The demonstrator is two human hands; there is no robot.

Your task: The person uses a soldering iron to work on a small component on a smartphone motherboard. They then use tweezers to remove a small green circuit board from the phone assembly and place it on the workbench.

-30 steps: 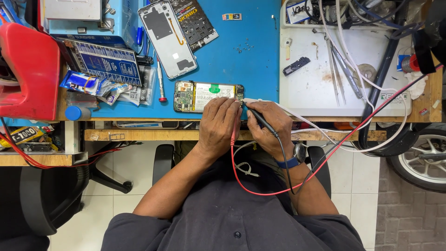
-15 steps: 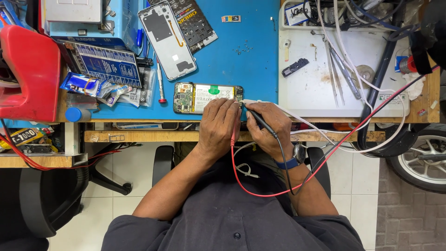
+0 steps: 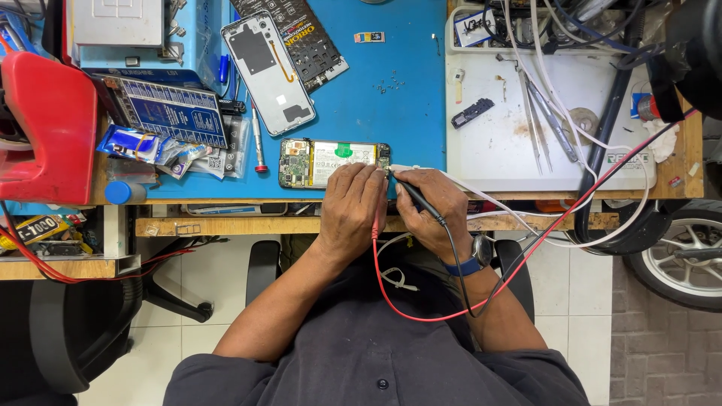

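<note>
Both hands probe the opened phone at the bench edge.

Matt, seemingly rubbery blue mat

Bright, even light, sharp focus

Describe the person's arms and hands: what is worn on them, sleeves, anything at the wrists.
Both forearms are bare, and the dark grey shirt has short sleeves ending near the elbows. The left hand wears no glove, and no ring or band shows on it. The right hand is also ungloved; its wrist carries a watch with a blue strap and a dark round case.
</note>
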